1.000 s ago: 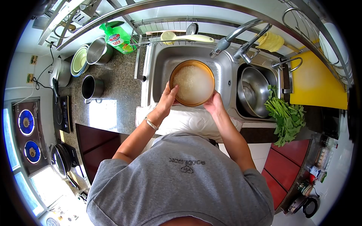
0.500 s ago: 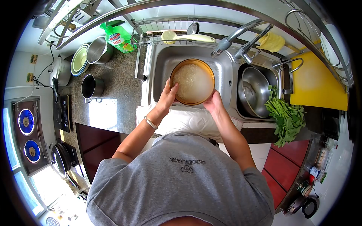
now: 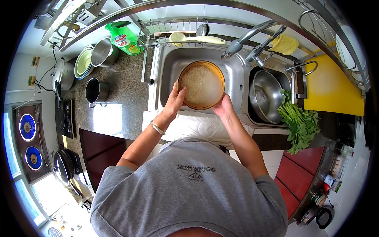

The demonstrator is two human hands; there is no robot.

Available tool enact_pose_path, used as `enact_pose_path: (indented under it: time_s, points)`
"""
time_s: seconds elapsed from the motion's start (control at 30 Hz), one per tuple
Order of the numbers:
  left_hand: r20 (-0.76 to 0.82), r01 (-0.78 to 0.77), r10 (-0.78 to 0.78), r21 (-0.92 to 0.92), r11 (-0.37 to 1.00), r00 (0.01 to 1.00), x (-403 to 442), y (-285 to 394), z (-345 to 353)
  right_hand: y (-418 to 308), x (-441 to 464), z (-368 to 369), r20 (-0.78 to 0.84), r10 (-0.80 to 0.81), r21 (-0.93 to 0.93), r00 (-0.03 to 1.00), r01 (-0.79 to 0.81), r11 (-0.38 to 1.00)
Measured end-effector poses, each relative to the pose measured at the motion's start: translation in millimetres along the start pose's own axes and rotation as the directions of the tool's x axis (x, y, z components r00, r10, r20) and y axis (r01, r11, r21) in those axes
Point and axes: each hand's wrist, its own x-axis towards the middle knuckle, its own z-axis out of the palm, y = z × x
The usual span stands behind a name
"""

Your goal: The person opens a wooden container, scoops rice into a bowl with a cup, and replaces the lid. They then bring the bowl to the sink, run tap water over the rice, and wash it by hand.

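An amber bowl [image 3: 220,72] is held over the larger sink basin [image 3: 169,59]. Inside it are pale grains that look like rice [image 3: 196,81], lying in cloudy water toward the right side. My left hand [image 3: 175,99] grips the bowl's lower left edge, with the thumb up on the rim. My right hand [image 3: 224,106] holds the lower right edge, its fingers partly hidden beneath the bowl. A grey faucet [image 3: 233,48] hangs above and to the right of the bowl, apart from it.
A steel bowl [image 3: 270,87] sits in the smaller basin, with leafy greens [image 3: 300,122] beside it. On the left counter stand a dark pot [image 3: 96,91], stacked bowls [image 3: 83,63] and a green bottle [image 3: 125,40]. A yellow board [image 3: 331,85] is at the right.
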Motion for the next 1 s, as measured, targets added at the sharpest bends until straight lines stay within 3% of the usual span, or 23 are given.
enact_pose_path:
  time_s: [0.5, 0.93, 1.0]
  points:
    - [0.043, -0.187, 0.183, 0.112, 0.976, 0.982, 19.1, -22.5, -12.7, -0.3, -4.8, 9.8, 0.032, 0.006, 0.017, 0.999, -0.006, 1.000]
    - [0.031, -0.174, 0.171, 0.203, 0.964, 0.985, 5.1, 1.3, -4.8, 0.0, -8.5, 16.6, 0.005, 0.003, 0.036, 1.000, -0.003, 0.999]
    - [0.042, -0.243, 0.240, 0.197, 0.950, 0.970, 6.2, -0.2, -4.5, -0.5, -10.6, 18.2, 0.001, 0.008, 0.040, 1.000, -0.008, 0.999]
